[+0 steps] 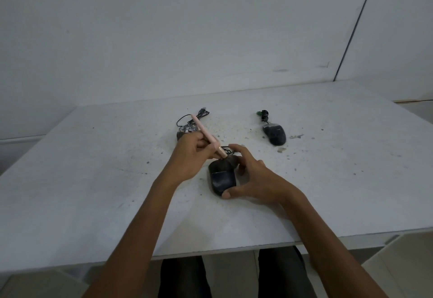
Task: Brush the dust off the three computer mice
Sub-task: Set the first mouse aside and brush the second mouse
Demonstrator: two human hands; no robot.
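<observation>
A white table (93, 180), speckled with dust and grit, stands against a plain white wall (164, 28). On it are three mice and one brush. The patterned mouse (185, 131) sits partly behind the left hand (189, 154), which grips the pink brush (206, 135). The handle slants up to the far left, with the bristles on the middle mouse (222, 178). The right hand (253, 178) clasps that mouse, whose cable end points away. The right mouse (274, 135) lies apart and points the same way.

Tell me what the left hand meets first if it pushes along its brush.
The middle mouse: the brush in the left hand seems to touch its far end; the right hand lies beyond.
</observation>
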